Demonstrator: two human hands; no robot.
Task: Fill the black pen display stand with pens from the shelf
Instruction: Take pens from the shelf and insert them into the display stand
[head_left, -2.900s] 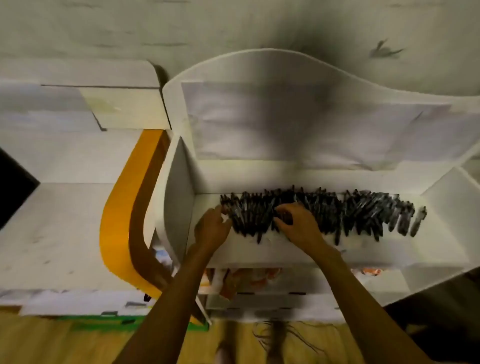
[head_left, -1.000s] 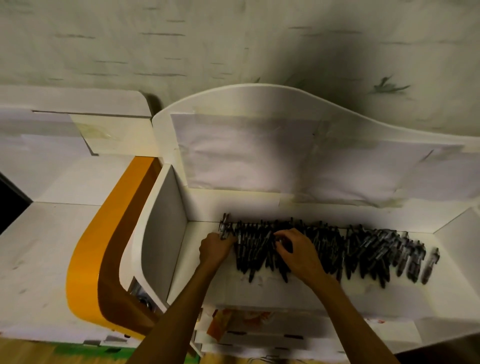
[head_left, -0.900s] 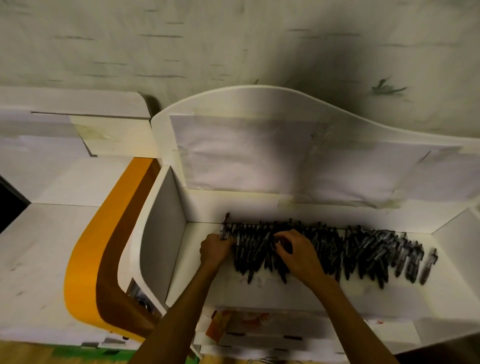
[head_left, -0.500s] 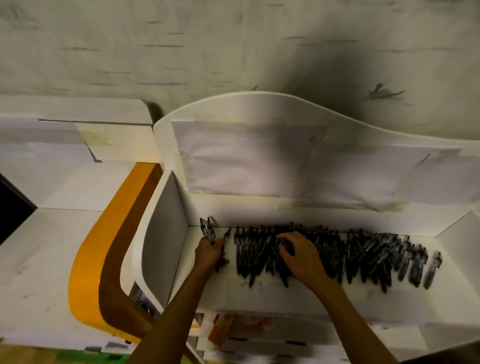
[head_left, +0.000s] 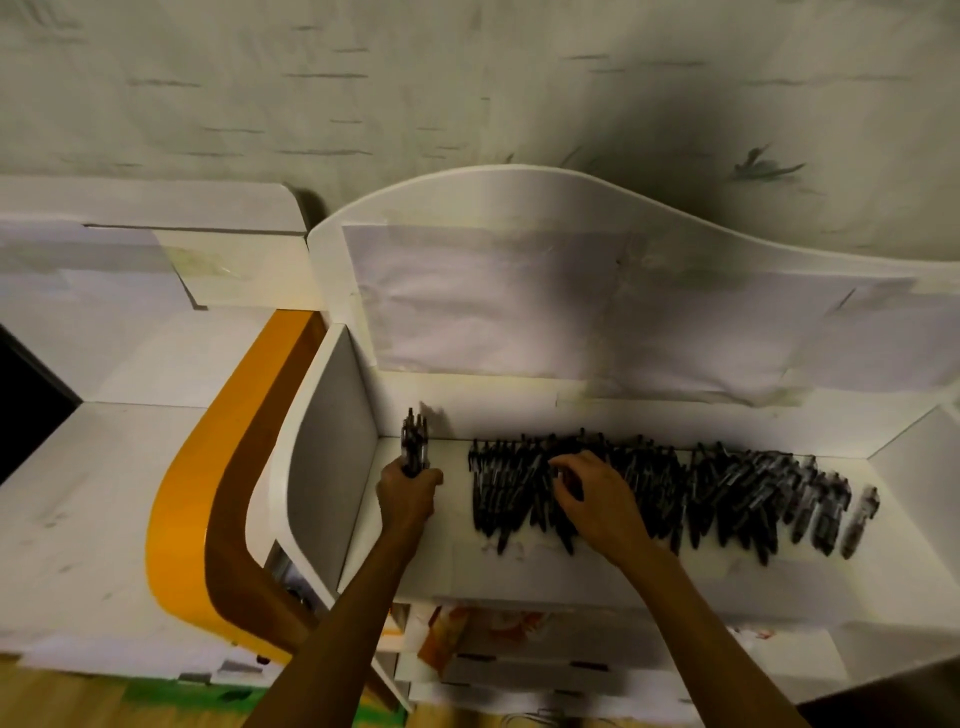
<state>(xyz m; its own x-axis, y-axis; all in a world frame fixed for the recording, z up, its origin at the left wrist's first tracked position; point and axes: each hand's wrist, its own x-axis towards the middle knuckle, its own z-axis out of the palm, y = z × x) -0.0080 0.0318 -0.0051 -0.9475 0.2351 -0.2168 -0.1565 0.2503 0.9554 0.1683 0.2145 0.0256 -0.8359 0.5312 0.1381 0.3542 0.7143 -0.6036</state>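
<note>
A long row of black pens (head_left: 727, 488) lies on the white shelf (head_left: 571, 566). My left hand (head_left: 408, 493) grips a small bundle of pens (head_left: 414, 441) upright, at the shelf's left end, apart from the row. My right hand (head_left: 597, 499) rests on the left part of the row, its fingers curled among the pens there. The black pen display stand is not in view.
A white side panel (head_left: 327, 457) closes the shelf on the left, close to my left hand. An orange curved panel (head_left: 208, 493) and a white counter (head_left: 78, 519) lie further left. The papered back board (head_left: 571, 301) rises behind the pens. Lower shelves (head_left: 493, 644) hold colourful packets.
My left hand has lifted a bundle of pens out of the row and moved it left, turning it upright. My right hand has stayed on the row.
</note>
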